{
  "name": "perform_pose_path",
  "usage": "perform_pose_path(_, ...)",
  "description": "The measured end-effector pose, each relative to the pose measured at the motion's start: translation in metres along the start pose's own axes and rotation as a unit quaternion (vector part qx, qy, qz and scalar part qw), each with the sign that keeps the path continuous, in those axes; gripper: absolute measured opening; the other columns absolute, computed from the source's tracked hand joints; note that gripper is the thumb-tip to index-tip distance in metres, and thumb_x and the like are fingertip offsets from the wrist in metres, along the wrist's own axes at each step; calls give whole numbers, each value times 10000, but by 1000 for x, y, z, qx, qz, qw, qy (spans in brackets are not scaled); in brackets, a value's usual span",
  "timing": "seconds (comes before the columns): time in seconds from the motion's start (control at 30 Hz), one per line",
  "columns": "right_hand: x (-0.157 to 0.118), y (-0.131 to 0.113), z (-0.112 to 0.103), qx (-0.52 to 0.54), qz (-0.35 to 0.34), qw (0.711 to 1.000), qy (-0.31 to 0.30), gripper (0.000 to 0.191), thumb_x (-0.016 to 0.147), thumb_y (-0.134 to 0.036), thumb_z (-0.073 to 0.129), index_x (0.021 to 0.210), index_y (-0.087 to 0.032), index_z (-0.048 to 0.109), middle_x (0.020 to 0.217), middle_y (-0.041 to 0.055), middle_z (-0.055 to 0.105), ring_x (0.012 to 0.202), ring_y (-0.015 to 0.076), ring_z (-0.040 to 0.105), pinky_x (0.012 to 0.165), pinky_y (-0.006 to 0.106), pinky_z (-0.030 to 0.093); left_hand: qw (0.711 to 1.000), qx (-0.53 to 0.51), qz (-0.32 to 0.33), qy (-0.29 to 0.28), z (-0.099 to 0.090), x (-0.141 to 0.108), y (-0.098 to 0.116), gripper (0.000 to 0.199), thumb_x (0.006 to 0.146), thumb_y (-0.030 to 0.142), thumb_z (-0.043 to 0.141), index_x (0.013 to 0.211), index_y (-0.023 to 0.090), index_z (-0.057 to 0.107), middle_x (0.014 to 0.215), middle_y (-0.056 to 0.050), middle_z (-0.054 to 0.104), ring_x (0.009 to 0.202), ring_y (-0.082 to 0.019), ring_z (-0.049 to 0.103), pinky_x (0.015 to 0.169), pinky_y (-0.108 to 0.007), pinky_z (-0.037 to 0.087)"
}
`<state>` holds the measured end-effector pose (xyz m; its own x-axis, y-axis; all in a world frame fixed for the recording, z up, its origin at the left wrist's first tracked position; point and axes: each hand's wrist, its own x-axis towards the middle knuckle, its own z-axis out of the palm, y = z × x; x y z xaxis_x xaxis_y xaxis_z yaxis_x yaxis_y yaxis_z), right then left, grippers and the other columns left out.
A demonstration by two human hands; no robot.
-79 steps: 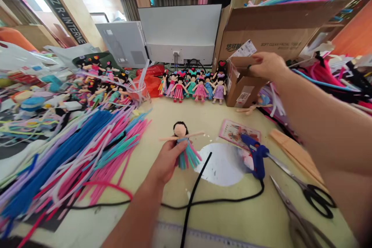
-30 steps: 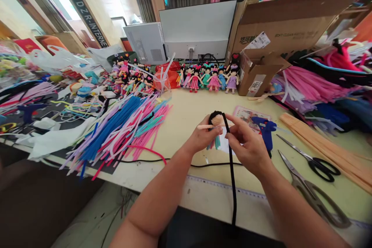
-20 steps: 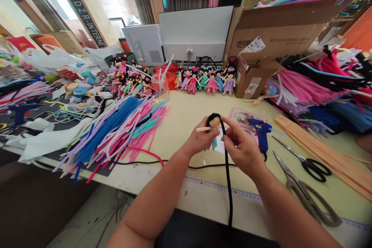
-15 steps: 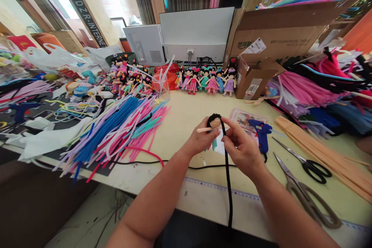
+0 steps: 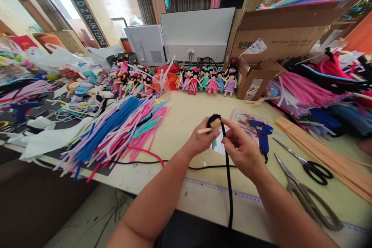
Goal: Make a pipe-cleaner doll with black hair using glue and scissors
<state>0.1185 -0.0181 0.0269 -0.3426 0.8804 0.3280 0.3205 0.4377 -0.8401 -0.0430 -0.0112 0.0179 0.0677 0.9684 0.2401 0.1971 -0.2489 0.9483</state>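
My left hand point(image 5: 200, 137) is closed round a small doll point(image 5: 215, 123) with a beige face, black fuzzy hair and a peach arm that sticks out to the left. A long black fuzzy stem point(image 5: 228, 182) runs from the right side of the doll's head down past the table's front edge. My right hand point(image 5: 240, 143) pinches this stem just below the head, its index fingertip touching the head's right side. Teal strands hang under the doll, partly hidden by my left hand.
Blue glue gun point(image 5: 263, 135), black-handled scissors point(image 5: 315, 170), larger scissors point(image 5: 308, 193) and peach stems point(image 5: 328, 155) lie at right. Coloured stems point(image 5: 116, 128) are heaped at left. Finished dolls point(image 5: 212, 82) stand before a monitor point(image 5: 197, 31). A cable point(image 5: 203, 167) crosses the table.
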Motion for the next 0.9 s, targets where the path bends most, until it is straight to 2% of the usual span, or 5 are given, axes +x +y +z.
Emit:
perform_pose_path(0.2, -1, -2, -1, 22, 6, 1000, -10, 503, 853, -221, 503, 1355, -234, 478, 736, -15, 540, 591, 115, 521, 517, 244, 434, 1000, 4, -9, -3, 1, -1, -1, 274, 817, 306, 579, 1062, 184, 555, 908, -24, 615, 809, -168, 542, 733, -287, 436)
perform_pose_path(0.53, -1, -1, 1, 94, 6, 995, -28, 527, 859, -207, 542, 1375, -245, 443, 717, -39, 493, 588, 100, 483, 509, 232, 415, 1000, -11, 9, -14, 2, -1, 1, 268, 811, 254, 559, 1066, 172, 540, 981, -45, 607, 911, -185, 550, 810, -301, 441)
perform_pose_path(0.7, 1, 0, -1, 132, 23, 990, -44, 484, 906, -274, 506, 1383, -234, 435, 734, -30, 545, 545, 95, 497, 471, 235, 429, 1000, -7, 2, -14, 2, -1, 4, 268, 812, 254, 557, 1063, 165, 534, 953, -42, 603, 866, -171, 548, 784, -299, 450)
perform_pose_path(0.8, 1, 2, -4, 128, 17, 991, -31, 422, 924, -294, 487, 1342, -234, 497, 722, -30, 552, 511, 86, 501, 459, 236, 427, 1000, -3, -5, -18, 3, -1, 4, 274, 819, 266, 555, 1072, 167, 527, 924, -28, 592, 801, -146, 535, 727, -280, 454)
perform_pose_path(0.9, 3, 2, -8, 76, -12, 997, 11, 345, 907, -261, 522, 1242, -243, 602, 730, -28, 546, 498, 75, 495, 471, 237, 434, 999, 1, -21, -34, 4, -2, 4, 280, 823, 294, 563, 1068, 168, 518, 880, -11, 582, 717, -117, 513, 659, -256, 448)
